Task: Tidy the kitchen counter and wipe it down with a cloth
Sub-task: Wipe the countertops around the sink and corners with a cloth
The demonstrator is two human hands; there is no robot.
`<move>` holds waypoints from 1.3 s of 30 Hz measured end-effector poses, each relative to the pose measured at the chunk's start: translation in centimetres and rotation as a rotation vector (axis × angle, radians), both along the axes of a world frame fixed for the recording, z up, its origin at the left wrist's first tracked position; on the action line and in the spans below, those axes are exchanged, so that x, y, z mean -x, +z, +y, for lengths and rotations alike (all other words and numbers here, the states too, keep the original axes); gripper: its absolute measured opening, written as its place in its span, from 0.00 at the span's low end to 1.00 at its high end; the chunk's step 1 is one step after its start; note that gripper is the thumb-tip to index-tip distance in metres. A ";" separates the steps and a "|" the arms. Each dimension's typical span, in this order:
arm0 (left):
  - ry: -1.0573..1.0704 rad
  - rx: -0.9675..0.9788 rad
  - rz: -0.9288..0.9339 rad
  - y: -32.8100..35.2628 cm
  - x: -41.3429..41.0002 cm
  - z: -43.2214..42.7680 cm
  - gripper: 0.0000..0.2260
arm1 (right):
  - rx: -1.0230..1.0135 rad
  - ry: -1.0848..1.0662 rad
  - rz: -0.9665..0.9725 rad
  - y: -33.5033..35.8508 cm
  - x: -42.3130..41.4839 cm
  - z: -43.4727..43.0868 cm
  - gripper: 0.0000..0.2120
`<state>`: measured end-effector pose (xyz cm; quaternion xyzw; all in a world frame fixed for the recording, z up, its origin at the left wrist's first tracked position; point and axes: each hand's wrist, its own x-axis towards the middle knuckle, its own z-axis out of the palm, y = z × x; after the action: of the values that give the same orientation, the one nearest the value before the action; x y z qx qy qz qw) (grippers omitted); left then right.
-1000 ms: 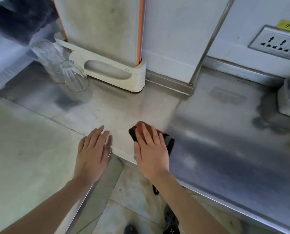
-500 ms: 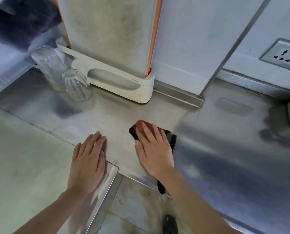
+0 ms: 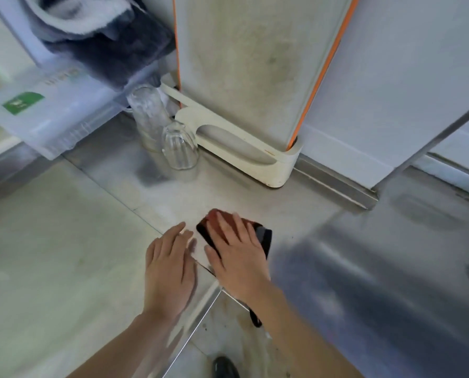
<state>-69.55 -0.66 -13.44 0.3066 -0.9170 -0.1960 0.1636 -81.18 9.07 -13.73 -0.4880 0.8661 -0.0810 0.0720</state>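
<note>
The cloth (image 3: 263, 236), dark with a reddish patch, lies on the steel table (image 3: 364, 268) near its inner corner. It is pinned under the right hand (image 3: 239, 257), whose fingers are straight and spread on top of it. The left hand (image 3: 170, 266) rests flat on the table just beside it, holding nothing.

A dark strip (image 3: 255, 319), probably a tail of the cloth, hangs over the edge by the right wrist and could drag or catch on the rim. Further back, two glasses (image 3: 180, 148) stand against a cream appliance base (image 3: 241, 143) – a long push that way could tip them.

Most of the cloth is hidden under the palm, so its size and dampness can't be judged. The left fingertips are blurred, and so is the plastic box (image 3: 64, 115) at the upper left.
</note>
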 end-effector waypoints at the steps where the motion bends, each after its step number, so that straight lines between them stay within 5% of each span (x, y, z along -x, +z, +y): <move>1: 0.053 -0.023 0.025 0.5 -0.5 0.2 0.16 | -0.015 0.137 -0.001 0.3 0.5 -0.4 0.23; 4: 0.093 0.001 0.000 1.5 -3.6 0.9 0.17 | -0.076 0.299 -0.021 0.8 4.3 -0.3 0.27; 10: 0.318 0.004 -0.123 1.8 -9.3 -0.9 0.20 | -0.006 -0.157 -0.054 0.4 3.4 -5.2 0.34; 15: 0.456 0.015 -0.136 1.4 -11.5 -1.5 0.19 | 0.048 0.337 -0.149 0.9 -5.8 -7.5 0.28; 18: 0.512 0.021 -0.123 1.4 -12.8 -1.8 0.18 | 0.079 0.583 0.007 -0.1 -0.7 -7.0 0.23; 21: 0.564 0.024 -0.110 1.4 -14.2 -2.5 0.18 | 0.083 0.407 0.073 -0.4 6.3 -8.5 0.23; 28: 0.645 0.018 -0.076 1.5 -14.5 -2.5 0.19 | 0.488 0.045 -0.257 -0.4 4.0 -11.2 0.16; 33: 0.627 0.006 -0.044 1.7 -13.1 -3.0 0.19 | 0.452 0.427 -0.552 1.0 -4.7 -13.9 0.14; 36: 0.637 0.003 -0.050 1.8 -13.3 -3.4 0.19 | 0.251 0.824 -0.243 0.1 -4.6 -14.3 0.19; 39: 0.631 0.033 -0.061 1.9 -14.6 -4.0 0.18 | 0.089 0.670 -0.012 -0.7 0.4 -17.4 0.26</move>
<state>-54.94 -4.65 -11.51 0.5789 -0.7843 -0.1112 0.1936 -81.54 -8.34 -14.40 -0.7475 0.6529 -0.0936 0.0783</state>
